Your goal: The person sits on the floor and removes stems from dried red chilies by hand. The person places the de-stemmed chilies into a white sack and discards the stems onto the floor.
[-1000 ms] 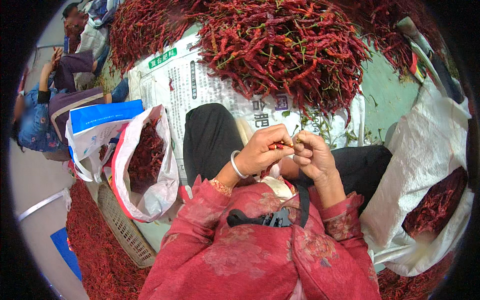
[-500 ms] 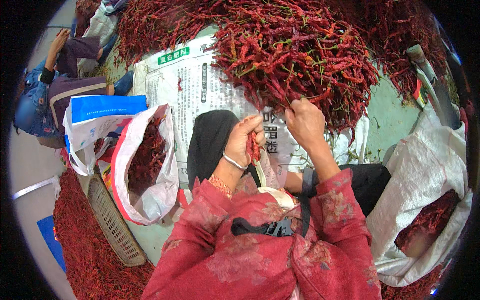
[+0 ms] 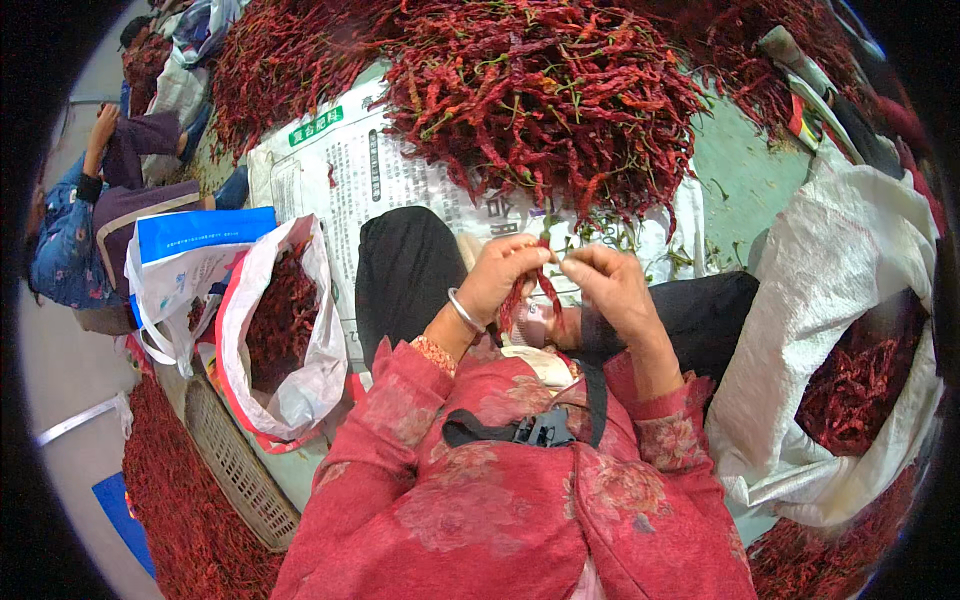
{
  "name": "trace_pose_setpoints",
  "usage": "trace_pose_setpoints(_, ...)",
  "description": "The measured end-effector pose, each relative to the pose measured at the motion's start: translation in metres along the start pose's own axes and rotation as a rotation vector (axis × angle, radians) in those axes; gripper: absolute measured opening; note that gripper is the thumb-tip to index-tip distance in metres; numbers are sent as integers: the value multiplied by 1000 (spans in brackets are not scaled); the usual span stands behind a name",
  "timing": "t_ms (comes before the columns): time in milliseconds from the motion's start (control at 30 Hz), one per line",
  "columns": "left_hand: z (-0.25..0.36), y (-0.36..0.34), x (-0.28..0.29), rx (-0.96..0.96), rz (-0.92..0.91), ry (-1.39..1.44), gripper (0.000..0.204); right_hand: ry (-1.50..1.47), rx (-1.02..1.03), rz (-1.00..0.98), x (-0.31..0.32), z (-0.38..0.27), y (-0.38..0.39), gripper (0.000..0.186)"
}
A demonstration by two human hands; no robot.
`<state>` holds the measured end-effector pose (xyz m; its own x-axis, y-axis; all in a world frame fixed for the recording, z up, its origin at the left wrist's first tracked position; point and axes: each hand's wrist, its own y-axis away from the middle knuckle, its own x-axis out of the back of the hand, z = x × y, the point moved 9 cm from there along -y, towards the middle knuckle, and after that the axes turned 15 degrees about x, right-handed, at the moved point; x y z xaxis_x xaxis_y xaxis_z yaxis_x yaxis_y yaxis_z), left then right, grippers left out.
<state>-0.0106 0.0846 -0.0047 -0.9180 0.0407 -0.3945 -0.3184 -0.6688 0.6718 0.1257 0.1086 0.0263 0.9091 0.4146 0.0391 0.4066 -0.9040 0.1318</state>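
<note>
My left hand (image 3: 505, 277) is closed around dried red chilies (image 3: 547, 290), which hang below its fingers over my lap. A silver bangle circles that wrist. My right hand (image 3: 613, 287) meets it from the right, its thumb and forefinger pinched at the stem end of a chili by my left fingertips. The exact grip is too small to make out. Just beyond both hands rises a large pile of dried red chilies (image 3: 545, 100) with green and pale stems. Beneath its near edge lies a flattened white printed sack (image 3: 340, 165), with loose stems (image 3: 625, 235) scattered on it.
On my left stand an open white bag with a red rim (image 3: 232, 340), a blue-and-white bag (image 3: 205, 228) and a plastic basket (image 3: 235, 465). A white woven sack (image 3: 825, 240) holding chilies is on my right. Another person (image 3: 75, 235) sits at the far left.
My right hand has drawn back from the pile's edge to my left hand, and the two now meet at a chili. The whole view has shifted slightly.
</note>
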Motion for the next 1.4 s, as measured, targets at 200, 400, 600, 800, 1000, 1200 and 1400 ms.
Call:
trace_pose_setpoints(200,-11,-2,-18,-46,-16,-384,16,-97,91,28,1,1,-7,17)
trace_pose_setpoints(400,21,7,-24,-404,103,-823,12,-152,134,33,-1,11,-5,18)
trace_pose_setpoints(600,34,18,-22,-481,60,-715,7,-541,-308,-188,-11,40,13,14)
trace_pose_setpoints(800,21,-4,37,-96,74,568,15,574,42,262,41,32,-47,36)
trace_pose_setpoints(1000,7,-5,21,3,-6,359,8,171,-90,185,21,61,-51,29)
trace_pose_setpoints(1200,10,-10,-11,-70,59,-98,19,21,-83,-217,-27,23,15,29)
trace_pose_setpoints(1400,-4,-5,-15,10,5,-168,12,80,29,-41,4,-1,10,26)
